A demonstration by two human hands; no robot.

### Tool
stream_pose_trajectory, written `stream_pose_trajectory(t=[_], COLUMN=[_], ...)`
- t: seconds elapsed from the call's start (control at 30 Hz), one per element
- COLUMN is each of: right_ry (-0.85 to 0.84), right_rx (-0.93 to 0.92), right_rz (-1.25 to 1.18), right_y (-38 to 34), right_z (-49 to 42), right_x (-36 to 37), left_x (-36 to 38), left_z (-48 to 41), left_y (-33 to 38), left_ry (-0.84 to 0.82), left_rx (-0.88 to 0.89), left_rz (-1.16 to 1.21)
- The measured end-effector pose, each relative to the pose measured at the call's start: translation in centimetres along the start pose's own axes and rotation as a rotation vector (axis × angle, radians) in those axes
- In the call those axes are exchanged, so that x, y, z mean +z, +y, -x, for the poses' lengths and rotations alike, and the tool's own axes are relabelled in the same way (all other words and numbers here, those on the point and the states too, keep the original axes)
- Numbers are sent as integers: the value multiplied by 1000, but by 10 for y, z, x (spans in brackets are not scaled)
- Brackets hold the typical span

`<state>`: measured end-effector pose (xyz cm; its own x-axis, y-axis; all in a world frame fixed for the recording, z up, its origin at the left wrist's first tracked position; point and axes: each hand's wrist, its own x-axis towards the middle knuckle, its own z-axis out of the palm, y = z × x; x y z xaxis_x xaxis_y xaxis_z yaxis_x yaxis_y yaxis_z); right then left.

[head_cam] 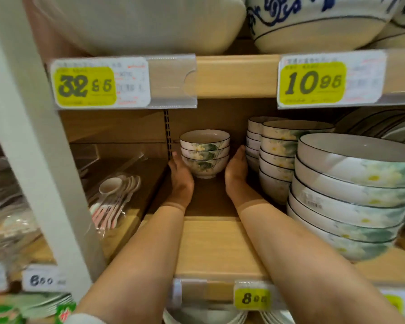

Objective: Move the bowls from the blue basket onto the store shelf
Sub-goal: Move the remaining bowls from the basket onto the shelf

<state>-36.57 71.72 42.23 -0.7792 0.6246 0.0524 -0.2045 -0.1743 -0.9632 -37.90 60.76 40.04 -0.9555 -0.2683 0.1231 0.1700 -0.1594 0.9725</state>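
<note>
We see the stack of three bowls (205, 153) upright on the shelf (220, 249), straight ahead between our hands, left hand (180, 181) flat against its side, right hand (236, 169) open just beside it, both equally near.

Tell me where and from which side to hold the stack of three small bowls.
Grip the wall of the bottom bowl, left hand and right hand on opposite sides, reaching from the front: it carries the two nested above; the upper shelf blocks the top.

Wooden shelf (215, 249): bowl stacks (205, 160), packaged spoons (117, 195)
</note>
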Motion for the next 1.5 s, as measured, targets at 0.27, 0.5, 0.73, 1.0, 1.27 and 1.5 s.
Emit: stream_pose_trajectory(t=[0.27, 0.5, 0.73, 1.0, 1.27, 1.5], right_ry=[-152, -343, -495, -613, -764, -872], right_rx=[175, 200, 277, 309, 536, 745], right_rz=[31, -91, -174, 14, 361, 591], right_y=[-27, -27, -25, 40, 155, 247], right_z=[102, 186, 270, 396, 488, 516], right_x=[-53, -103, -145, -140, -101, -86], left_x=[-26, -97, -216, -371, -498, -546], left_z=[117, 254, 322, 365, 387, 371], left_y=[47, 87, 88, 46, -18, -70], left_ry=[-14, -156, -106, 6, 99, 92], left_rx=[-314, -145, -10, -125, -333, -507], left_rz=[97, 32, 39, -80, -319, -427])
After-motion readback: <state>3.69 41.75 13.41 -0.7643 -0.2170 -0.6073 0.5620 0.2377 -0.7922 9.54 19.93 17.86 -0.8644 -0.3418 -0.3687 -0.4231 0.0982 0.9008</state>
